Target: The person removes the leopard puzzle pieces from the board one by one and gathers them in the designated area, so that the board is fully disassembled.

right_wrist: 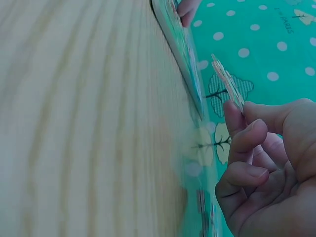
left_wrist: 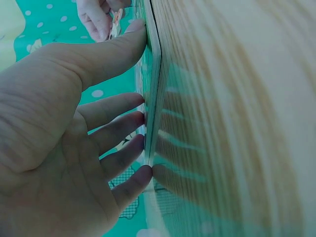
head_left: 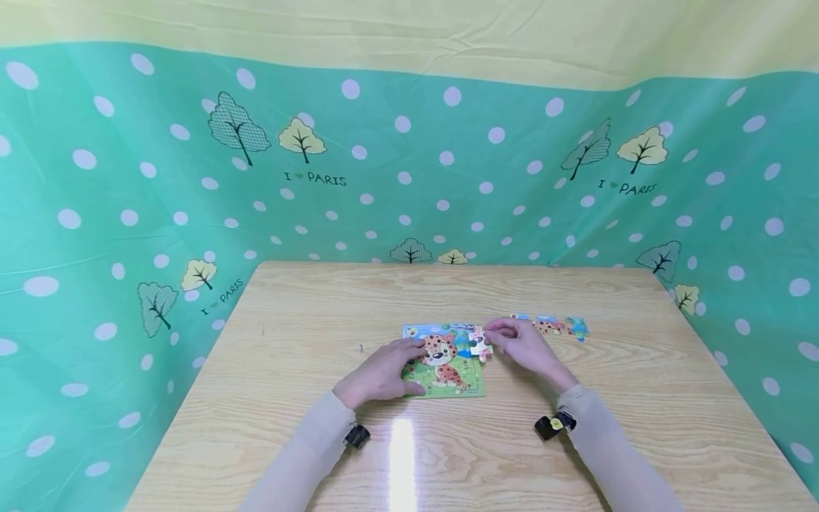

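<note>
A jigsaw puzzle board (head_left: 441,384) with a spotted cartoon leopard on a green and blue ground lies flat on the table. My left hand (head_left: 384,371) rests on its left side, thumb near the front corner and fairly straight fingertips touching the board. Between the thumb and index finger of my right hand (head_left: 526,348) a puzzle piece (head_left: 478,343) is pinched, raised over the board's upper right part. Seen nearly edge-on in the right wrist view, the thin piece (right_wrist: 228,83) tilts above the tabletop. The other right fingers curl loosely inward.
Loose puzzle pieces (head_left: 578,328) lie on the table beyond and to the right of my right hand, partly hidden by it. The wooden table (head_left: 307,306) ends at a green dotted curtain (head_left: 384,206) on the back and sides.
</note>
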`<state>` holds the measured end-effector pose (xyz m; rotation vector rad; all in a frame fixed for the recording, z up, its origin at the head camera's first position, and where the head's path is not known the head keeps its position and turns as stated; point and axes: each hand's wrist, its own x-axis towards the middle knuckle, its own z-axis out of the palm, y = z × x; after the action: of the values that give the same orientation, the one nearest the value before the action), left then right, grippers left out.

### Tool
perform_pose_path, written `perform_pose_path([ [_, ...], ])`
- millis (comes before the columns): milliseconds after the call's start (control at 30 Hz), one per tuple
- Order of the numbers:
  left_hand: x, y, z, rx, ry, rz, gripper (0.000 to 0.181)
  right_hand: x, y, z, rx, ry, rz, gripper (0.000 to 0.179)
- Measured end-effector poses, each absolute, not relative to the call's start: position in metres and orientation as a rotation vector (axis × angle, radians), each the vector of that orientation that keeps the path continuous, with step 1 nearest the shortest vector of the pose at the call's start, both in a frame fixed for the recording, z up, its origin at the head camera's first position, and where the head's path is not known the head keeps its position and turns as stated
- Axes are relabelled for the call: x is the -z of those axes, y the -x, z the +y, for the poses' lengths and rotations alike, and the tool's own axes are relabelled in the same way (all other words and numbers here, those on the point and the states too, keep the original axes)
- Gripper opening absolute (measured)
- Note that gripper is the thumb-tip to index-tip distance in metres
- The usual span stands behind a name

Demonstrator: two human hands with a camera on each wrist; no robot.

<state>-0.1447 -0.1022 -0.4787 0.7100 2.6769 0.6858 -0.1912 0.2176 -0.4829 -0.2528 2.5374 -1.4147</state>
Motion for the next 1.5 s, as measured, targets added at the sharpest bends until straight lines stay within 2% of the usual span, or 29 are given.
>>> perform_pose_path([
  [1033,0.479,0.145,-0.104,-0.712,-0.724,2.672,0.079,0.486,0.187,0.307,1.337,-0.011,2.690,0.044],
  [1500,0.480,0.145,-0.105,-0.721,-0.728,2.666,0.078,0.482,0.180,0.335,1.141,-0.067,2.772,0.047],
])
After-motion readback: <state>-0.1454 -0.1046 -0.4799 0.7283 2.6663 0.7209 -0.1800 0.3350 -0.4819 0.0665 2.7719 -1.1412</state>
